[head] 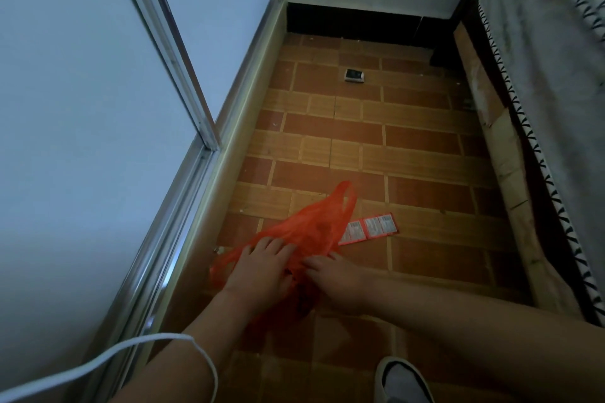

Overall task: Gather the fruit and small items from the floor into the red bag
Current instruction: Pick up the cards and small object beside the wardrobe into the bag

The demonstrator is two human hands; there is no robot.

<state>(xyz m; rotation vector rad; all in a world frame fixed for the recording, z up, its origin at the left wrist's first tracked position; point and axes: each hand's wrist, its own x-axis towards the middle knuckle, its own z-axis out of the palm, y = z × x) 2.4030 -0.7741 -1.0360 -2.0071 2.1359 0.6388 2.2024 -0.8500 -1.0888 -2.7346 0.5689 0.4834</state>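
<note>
L hand (258,268) lay on the red bag (307,226), fingers spread fairly straight across the plastic, prob. pinning it flat to the floor (425,147) so it wouldn't slide. R hand (337,281) sat just beside it at the bag's near edge w/ fingers bent in against the film; it looked to be pinching a fold, likely working the mouth apart, though the exact grip couldn't be told from this angle. Bag was crumpled on the tiles between both hands, one handle loop pointing away from the person, dark lumps showing through the plastic near the wrists, maybe fruit already in, not certain. Touching the bag's far-right edge lay a strip of red sachets (370,228), not yet gathered, close enough to reach w/o shifting. Well apart, toward the far wall, a small dark box (354,75) sat alone on the tiles. A shoe (401,381) showed at the bottom edge, a white cord (131,353) across the L forearm, a bed edge (540,108) along the right.
</note>
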